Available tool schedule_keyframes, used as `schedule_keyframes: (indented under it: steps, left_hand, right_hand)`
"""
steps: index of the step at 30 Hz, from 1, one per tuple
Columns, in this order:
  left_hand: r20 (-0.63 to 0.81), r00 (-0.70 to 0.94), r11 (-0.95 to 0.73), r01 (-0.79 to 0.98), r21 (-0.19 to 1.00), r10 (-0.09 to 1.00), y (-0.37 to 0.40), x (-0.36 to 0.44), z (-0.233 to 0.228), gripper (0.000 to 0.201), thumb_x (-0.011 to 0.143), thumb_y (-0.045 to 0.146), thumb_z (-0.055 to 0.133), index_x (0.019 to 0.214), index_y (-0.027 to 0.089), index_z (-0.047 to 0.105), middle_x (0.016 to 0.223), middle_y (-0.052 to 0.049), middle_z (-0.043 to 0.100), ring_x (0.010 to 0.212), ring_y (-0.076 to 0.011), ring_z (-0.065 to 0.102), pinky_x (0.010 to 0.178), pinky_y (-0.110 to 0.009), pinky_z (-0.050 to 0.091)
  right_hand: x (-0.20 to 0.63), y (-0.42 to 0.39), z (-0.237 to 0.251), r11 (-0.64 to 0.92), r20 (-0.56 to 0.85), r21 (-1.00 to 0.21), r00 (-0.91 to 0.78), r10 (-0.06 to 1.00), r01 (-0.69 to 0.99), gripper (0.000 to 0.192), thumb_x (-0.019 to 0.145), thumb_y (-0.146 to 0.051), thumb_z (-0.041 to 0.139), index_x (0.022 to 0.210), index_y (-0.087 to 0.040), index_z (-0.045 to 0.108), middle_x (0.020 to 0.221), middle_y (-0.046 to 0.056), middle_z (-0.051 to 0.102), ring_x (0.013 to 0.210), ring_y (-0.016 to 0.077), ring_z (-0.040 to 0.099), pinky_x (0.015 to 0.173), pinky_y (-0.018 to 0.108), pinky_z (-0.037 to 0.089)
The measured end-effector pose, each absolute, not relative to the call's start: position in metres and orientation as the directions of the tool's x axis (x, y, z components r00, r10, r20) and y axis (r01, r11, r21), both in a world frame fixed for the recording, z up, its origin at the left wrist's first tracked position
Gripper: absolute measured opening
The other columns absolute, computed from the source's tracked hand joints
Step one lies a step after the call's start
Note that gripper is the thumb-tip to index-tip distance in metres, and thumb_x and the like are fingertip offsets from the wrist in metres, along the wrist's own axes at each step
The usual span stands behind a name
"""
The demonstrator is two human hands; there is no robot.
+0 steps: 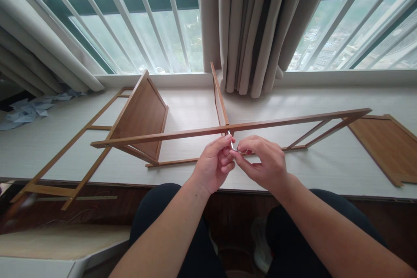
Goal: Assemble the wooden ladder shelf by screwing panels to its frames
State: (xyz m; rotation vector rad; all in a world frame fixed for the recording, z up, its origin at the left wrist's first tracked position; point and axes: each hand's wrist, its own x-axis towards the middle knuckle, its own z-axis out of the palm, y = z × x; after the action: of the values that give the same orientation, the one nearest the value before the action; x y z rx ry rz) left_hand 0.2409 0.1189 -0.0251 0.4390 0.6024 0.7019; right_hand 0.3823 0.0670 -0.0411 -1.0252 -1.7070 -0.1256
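Observation:
A small bent metal rod that looks like a hex key (232,142) meets the near side of a wooden frame (182,134), where a shelf panel (220,95) joins it. My left hand (216,160) is closed, with thumb and fingers around the rod close to the rail. Thumb and forefinger of my right hand (262,158) pinch the rod's bent end. The frame stands on its side on the pale ledge. A wider wooden panel (140,117) rises from its left part. Whether the rod's tip sits in a screw is too small to tell.
A ladder-like wooden side frame (87,171) lies at the left, overhanging the edge of the ledge (325,95). Another wooden panel (386,143) lies at the right. Crumpled paper (28,108) is at far left. Curtains (247,30) hang behind, before barred windows.

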Motion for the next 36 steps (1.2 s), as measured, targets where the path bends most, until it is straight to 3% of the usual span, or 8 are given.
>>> schedule_keyframes:
  steps: [17,28,36]
  left_hand:
    - [-0.343,0.612,0.678,-0.474,0.562,0.712,0.1180,0.2420,-0.0262,0.031,0.069,0.030,0.090,0.076,0.011,0.066,0.053,0.008,0.044,0.042,-0.0002,0.032,0.032,-0.010,0.025]
    - [-0.318,0.617,0.660,-0.468,0.588,0.720,0.1157,0.2397,-0.0280,0.025,0.075,0.030,0.087,0.081,0.012,0.071,0.055,0.006,0.048,0.042,-0.0015,0.034,0.033,-0.011,0.026]
    - [-0.317,0.631,0.671,-0.461,0.581,0.708,0.1162,0.2394,-0.0288,0.025,0.077,0.031,0.085,0.082,0.011,0.071,0.058,0.005,0.050,0.043,-0.0011,0.035,0.034,-0.011,0.026]
  right_hand:
    - [0.3804,0.0641,-0.0393,0.576,0.780,-0.426,-0.039,0.625,0.697,0.019,0.092,-0.015,0.071,0.083,-0.022,0.056,0.070,-0.003,0.065,0.061,0.0107,0.058,0.058,0.025,0.046]
    - [0.3813,0.0642,-0.0392,0.584,0.798,-0.411,-0.032,0.601,0.700,0.020,0.089,-0.019,0.077,0.094,-0.022,0.058,0.076,-0.003,0.069,0.064,0.0099,0.064,0.061,0.022,0.051]
    - [0.3818,0.0647,-0.0441,0.592,0.814,-0.403,-0.022,0.580,0.698,0.033,0.088,-0.015,0.075,0.116,-0.023,0.059,0.082,-0.002,0.071,0.066,0.0115,0.068,0.063,0.024,0.058]
